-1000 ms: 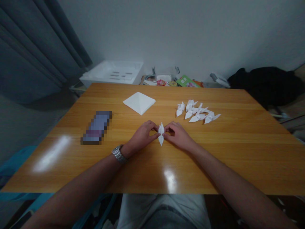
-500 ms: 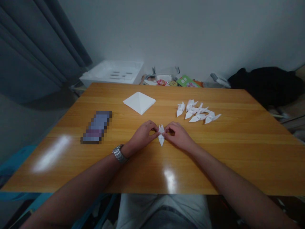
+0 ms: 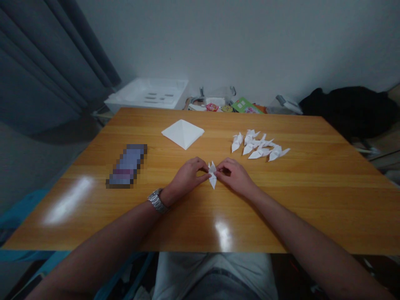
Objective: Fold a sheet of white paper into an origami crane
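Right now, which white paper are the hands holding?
The little pointed paper, pinched by the left hand and right hand; the big diamond and the clustered papers lie untouched.

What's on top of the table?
On the table: white paper, paper birds, and what looks like a phone, blurred. Left hand and right hand pinch a small folded paper; whether it touches the table, can't tell. Surface under hands and papers is hidden.

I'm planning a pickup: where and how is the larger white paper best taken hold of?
Probably pinch the white paper at its left corner, coming from the left: that corner tapers to a point and lies clear of the left hand.
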Motion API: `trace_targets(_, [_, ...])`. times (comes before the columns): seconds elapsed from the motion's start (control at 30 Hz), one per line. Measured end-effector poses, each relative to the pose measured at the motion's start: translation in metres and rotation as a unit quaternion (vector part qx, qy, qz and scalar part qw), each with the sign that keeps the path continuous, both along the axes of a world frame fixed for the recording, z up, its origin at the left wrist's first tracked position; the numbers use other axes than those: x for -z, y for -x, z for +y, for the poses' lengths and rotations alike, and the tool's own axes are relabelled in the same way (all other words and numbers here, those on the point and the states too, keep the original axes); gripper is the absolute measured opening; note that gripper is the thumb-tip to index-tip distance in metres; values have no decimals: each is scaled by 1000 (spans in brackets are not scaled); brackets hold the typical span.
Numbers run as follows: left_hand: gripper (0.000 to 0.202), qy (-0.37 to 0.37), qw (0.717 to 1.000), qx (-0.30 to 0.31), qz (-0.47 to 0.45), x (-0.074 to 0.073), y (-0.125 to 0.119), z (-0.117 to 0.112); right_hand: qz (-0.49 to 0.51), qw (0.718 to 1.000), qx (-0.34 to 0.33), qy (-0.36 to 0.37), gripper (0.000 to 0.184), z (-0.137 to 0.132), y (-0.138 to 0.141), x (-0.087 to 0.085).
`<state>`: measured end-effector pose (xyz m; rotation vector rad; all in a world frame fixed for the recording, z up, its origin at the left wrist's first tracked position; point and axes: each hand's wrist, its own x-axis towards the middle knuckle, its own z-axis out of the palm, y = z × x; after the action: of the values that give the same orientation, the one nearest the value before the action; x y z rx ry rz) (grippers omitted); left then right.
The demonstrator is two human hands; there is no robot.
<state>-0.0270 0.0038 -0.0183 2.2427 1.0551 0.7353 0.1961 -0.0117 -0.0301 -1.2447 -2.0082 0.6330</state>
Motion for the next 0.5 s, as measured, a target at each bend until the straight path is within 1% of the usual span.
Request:
trace_targets(0.17, [11,-2,1000,-5,5,3,0,1,4,1000,-18,5,4,-2,-2,-2])
trace_targets(0.27, [10,-9,1000,-7,5,4,0,0,6,999,-37,9,6,-3,-4,-2])
trace_targets(0.5, [9,-15,1000,-3,24,1,-1,-1,5,999,-45,9,3,-3,-6,-4])
